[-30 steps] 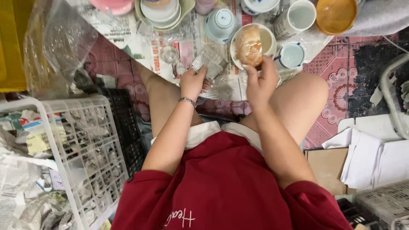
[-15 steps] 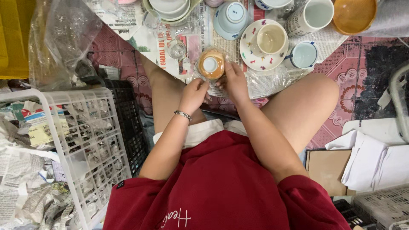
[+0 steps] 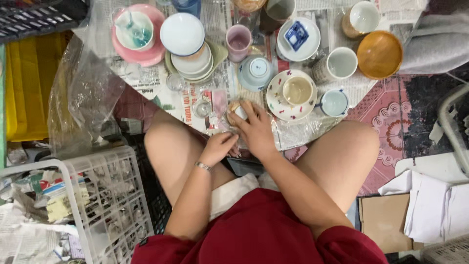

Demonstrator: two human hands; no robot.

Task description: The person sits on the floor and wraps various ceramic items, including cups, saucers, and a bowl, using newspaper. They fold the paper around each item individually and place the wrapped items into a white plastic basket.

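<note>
The person wears a dark red short-sleeved top (image 3: pixel 259 234) over a white garment (image 3: pixel 232 193) at the lap. Behind the fingers of the left hand (image 3: pixel 220 146), a thin silver bracelet (image 3: pixel 203 166) circles the wrist; the right hand (image 3: pixel 254 129) is bare.

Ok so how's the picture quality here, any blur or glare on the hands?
Head view: evenly lit, soft shadows; both hands, left and right, look sharp, holding a small cup; the clear plastic bag shows some glare; edges bend slightly from the wide lens.

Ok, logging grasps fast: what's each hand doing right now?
Left hand: fingers curled, pinching clear plastic wrap by the small brown cup.
Right hand: closed over the small brown cup, holding it.
</note>
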